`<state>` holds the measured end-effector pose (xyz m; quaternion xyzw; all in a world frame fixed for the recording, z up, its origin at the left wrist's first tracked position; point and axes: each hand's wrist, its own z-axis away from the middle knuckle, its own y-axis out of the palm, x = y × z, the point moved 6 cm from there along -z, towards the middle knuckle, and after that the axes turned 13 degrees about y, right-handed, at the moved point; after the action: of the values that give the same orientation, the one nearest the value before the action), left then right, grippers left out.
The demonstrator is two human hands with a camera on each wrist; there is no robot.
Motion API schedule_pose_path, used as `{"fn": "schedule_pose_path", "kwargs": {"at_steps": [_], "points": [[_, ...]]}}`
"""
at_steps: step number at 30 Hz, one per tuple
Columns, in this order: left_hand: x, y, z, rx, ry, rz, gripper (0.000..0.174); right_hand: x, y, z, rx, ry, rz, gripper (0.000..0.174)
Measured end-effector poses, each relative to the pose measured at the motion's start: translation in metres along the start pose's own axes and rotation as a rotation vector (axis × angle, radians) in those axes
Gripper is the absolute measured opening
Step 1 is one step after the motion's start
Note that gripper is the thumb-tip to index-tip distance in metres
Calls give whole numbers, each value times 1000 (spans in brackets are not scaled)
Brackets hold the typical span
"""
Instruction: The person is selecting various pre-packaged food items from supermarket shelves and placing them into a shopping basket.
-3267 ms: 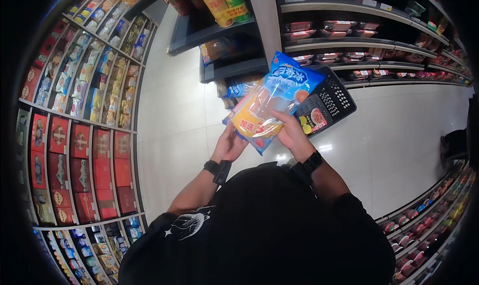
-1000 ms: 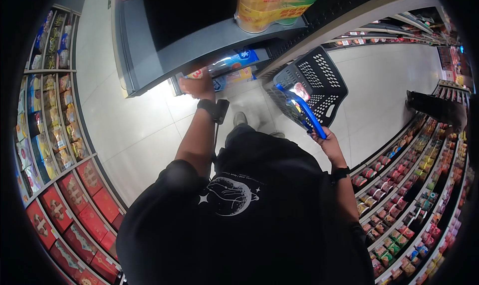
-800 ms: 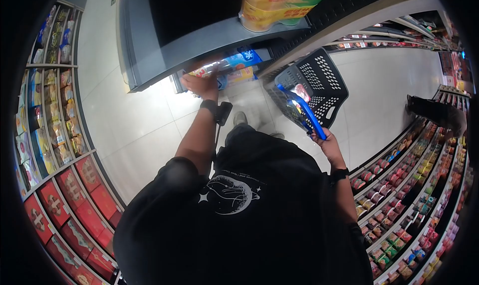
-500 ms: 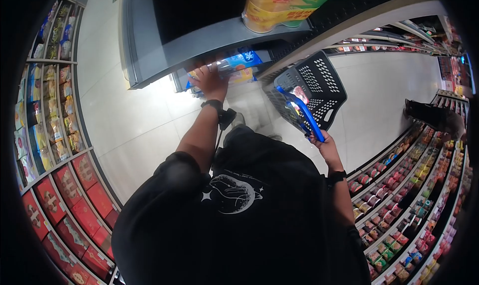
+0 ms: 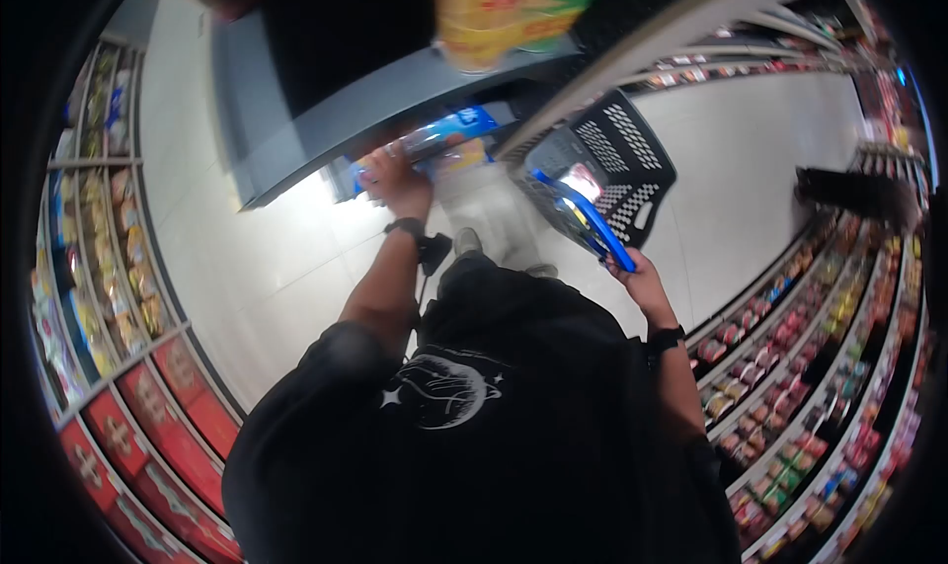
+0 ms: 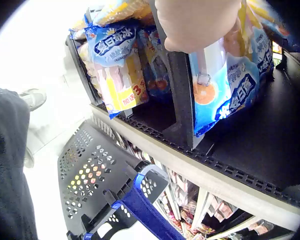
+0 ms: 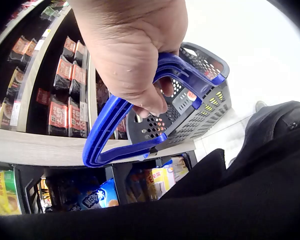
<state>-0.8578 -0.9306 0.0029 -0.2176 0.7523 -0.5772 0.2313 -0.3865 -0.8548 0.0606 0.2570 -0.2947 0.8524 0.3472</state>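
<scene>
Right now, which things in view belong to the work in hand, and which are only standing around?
In hand: left hand, holding the blue snack bag at the shelf; right hand, fingers curled round the blue handle of the black basket.
Just around: other snack bags on that shelf; red boxes along the aisle; packed trays on the far shelves.

Head view: fisheye, black vignette, motion blur throughout. Floor (image 5: pixel 286 248) glares white beside the shelf. Left wrist view: floor blown out, shelf (image 6: pixel 270 140) interior dim, left hand (image 6: pixel 197 22) soft. Right wrist view sharp.
</scene>
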Motion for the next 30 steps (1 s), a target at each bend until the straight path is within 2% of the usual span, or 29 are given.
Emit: {"fn": "schedule_pose_path", "kwargs": {"at_steps": [3,5,6,9,10,13,14,16,17,19,20,23,24,26,27,28,29,30], "points": [[-2,8,5,-17,21,88,80,9,-4,9,-44,-30,103,20],[-10,-11,6,51,22,84,82,5,-6,11,-19,4,45,20],[-15,-24,6,26,23,82,78,1,-6,7,-1,10,10,20],[-18,-34,10,21,10,113,82,-2,-5,6,28,39,-12,21],[-24,-41,11,-26,5,31,77,0,-4,7,43,34,-3,21],[-48,-56,7,-99,227,350,67,12,1,14,178,44,-46,30],[-64,-52,9,-37,299,412,53,18,0,16,230,42,-38,34],[-98,-19,21,303,297,836,48,26,-2,23,371,51,-79,47],[-118,-9,29,475,285,1041,45,22,-12,17,384,97,-163,48],[-169,-40,36,445,360,1203,43,12,-34,1,417,192,-330,50],[-195,-57,39,428,392,1283,42,13,-48,-7,333,246,-267,46],[-247,-88,45,409,565,1128,43,-61,-83,-84,204,108,-174,40],[-261,-92,47,517,465,1125,39,-79,-90,-103,203,136,-158,39],[-286,-98,51,409,514,899,35,-109,-104,-140,205,188,-127,39],[-297,-99,53,363,538,782,33,-129,-107,-163,181,98,61,40],[-304,-89,56,320,460,724,25,-152,-107,-189,156,2,243,41],[-310,-85,56,311,397,720,26,-164,-106,-210,124,-99,419,41],[-317,-80,55,299,335,716,27,-126,-117,-194,81,115,360,48]]}}
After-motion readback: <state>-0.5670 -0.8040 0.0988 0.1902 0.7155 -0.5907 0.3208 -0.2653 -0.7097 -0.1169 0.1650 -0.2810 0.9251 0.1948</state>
